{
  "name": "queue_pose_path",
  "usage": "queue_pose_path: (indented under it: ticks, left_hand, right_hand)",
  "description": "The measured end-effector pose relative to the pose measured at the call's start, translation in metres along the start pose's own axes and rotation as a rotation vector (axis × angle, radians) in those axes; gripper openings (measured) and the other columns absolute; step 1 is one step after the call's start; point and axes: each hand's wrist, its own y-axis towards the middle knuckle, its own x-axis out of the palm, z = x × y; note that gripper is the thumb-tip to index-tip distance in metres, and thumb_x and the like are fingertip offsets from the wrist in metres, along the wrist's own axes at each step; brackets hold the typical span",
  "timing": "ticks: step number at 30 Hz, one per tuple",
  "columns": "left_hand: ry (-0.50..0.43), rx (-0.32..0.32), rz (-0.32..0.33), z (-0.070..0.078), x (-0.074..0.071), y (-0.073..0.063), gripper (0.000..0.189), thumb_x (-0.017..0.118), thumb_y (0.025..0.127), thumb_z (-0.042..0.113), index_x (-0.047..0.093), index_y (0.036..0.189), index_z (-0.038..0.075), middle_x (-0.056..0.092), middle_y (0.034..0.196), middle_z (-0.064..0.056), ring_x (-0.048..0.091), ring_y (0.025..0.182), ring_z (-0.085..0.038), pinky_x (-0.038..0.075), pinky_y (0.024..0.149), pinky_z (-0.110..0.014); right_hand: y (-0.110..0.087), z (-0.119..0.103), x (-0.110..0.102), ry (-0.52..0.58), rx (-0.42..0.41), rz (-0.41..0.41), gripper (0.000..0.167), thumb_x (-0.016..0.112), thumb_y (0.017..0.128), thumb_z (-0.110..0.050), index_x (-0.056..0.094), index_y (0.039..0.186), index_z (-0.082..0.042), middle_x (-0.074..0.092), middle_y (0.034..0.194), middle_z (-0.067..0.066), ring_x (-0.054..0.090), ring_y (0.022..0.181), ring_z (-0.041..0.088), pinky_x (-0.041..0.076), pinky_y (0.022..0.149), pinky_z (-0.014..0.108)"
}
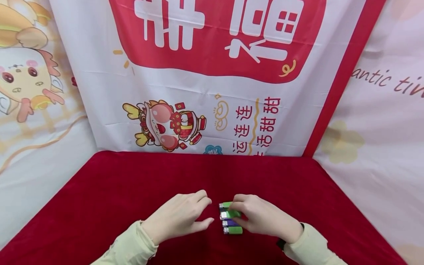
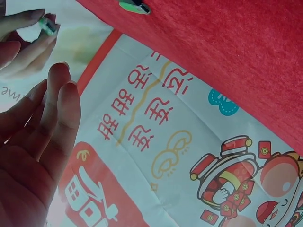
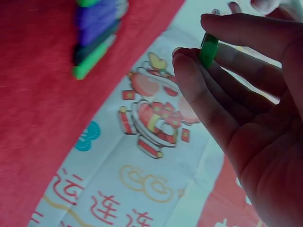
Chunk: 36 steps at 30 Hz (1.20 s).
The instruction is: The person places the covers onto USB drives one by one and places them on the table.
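My right hand (image 1: 263, 217) pinches a green lighter with a silver top (image 3: 209, 51) between thumb and fingertips, held above a row of lighters on the red cloth. In the head view, a green lighter (image 1: 235, 230) lies nearest me, with a purple lighter (image 1: 228, 223) just beyond it. Another green lighter (image 1: 226, 204) is at the far end of the row. A dark lighter (image 3: 97, 43) shows between the purple and green ones in the right wrist view. To the left of the row, my left hand (image 1: 180, 216) hovers with fingers loosely bent, holding nothing.
A red cloth (image 1: 149, 176) covers the table. Behind it hangs a white and red printed banner (image 1: 212, 82), with printed curtains on the left (image 1: 36, 154) and right (image 1: 374, 147).
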Motion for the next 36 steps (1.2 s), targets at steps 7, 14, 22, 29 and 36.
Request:
queue_pose_path:
  ticks: [7,14,22,29,36]
  left_hand:
    - [-0.006,-0.009,-0.036,0.000,0.002,0.001,0.030,0.075,0.085,0.038,0.066,0.097,0.012,0.054,0.083,0.004,0.042,0.057,0.000,0.036,0.051,-0.008]
    - [-0.005,-0.004,-0.032,-0.002,0.004,-0.001,0.027,0.073,0.086,0.037,0.066,0.095,0.012,0.052,0.082,0.006,0.040,0.057,0.000,0.035,0.050,-0.008]
    - [0.005,0.007,-0.028,-0.002,0.005,-0.001,0.025,0.071,0.088,0.037,0.065,0.092,0.013,0.049,0.080,0.006,0.040,0.057,0.000,0.034,0.049,-0.010]
    - [0.006,0.005,-0.039,-0.001,0.005,0.000,0.023,0.071,0.088,0.036,0.065,0.091,0.013,0.050,0.080,0.006,0.041,0.057,-0.001,0.036,0.050,-0.011]
    - [0.009,0.005,-0.043,-0.001,0.005,-0.001,0.025,0.071,0.087,0.037,0.065,0.090,0.014,0.050,0.080,0.006,0.041,0.057,-0.001,0.036,0.050,-0.010]
  right_hand:
    - [-0.019,0.011,0.015,-0.026,-0.018,-0.015,0.020,0.080,0.081,-0.009,0.071,0.099,-0.010,0.060,0.090,-0.007,0.055,0.077,0.000,0.045,0.071,0.009]
    - [-0.021,0.008,0.028,-0.029,0.000,-0.059,0.022,0.081,0.083,-0.015,0.070,0.102,-0.012,0.062,0.093,-0.008,0.057,0.082,-0.003,0.046,0.074,0.010]
    - [-0.023,0.006,0.036,-0.070,-0.039,-0.092,0.019,0.081,0.082,-0.016,0.071,0.098,-0.014,0.062,0.095,-0.009,0.055,0.081,-0.003,0.044,0.072,0.009]
    - [-0.022,0.004,0.040,-0.143,-0.093,-0.096,0.014,0.082,0.081,-0.017,0.068,0.085,-0.017,0.053,0.080,-0.014,0.045,0.066,-0.007,0.037,0.060,0.008]
    - [-0.020,0.002,0.041,-0.181,-0.091,-0.114,0.012,0.082,0.081,-0.020,0.070,0.083,-0.018,0.050,0.076,-0.014,0.041,0.061,-0.008,0.036,0.056,0.009]
